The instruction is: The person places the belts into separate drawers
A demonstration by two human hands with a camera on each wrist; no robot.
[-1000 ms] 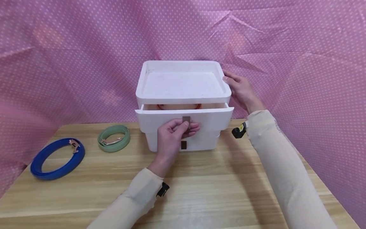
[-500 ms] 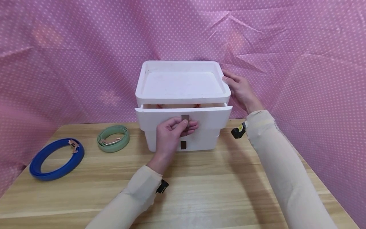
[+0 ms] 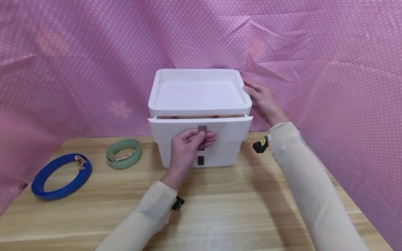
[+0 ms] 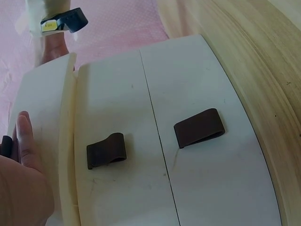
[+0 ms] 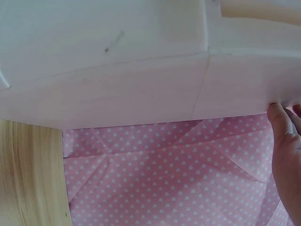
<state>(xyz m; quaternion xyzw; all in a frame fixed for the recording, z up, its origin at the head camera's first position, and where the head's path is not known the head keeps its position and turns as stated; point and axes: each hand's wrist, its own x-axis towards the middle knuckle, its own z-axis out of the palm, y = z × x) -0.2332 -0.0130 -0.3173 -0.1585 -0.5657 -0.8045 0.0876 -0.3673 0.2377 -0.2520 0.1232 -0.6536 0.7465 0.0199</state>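
My left hand (image 3: 187, 146) reaches forward with fingers and thumb curled in a pinch. My right hand (image 3: 262, 101) stretches farther out, fingers straight, both forearms in cream sleeves.

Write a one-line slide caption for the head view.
Left hand pinches the top drawer's brown tab on a white drawer unit; right hand steadies its side.

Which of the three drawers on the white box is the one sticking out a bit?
The top drawer: its front stands forward of the two below, and the left hand pinches its brown tab.
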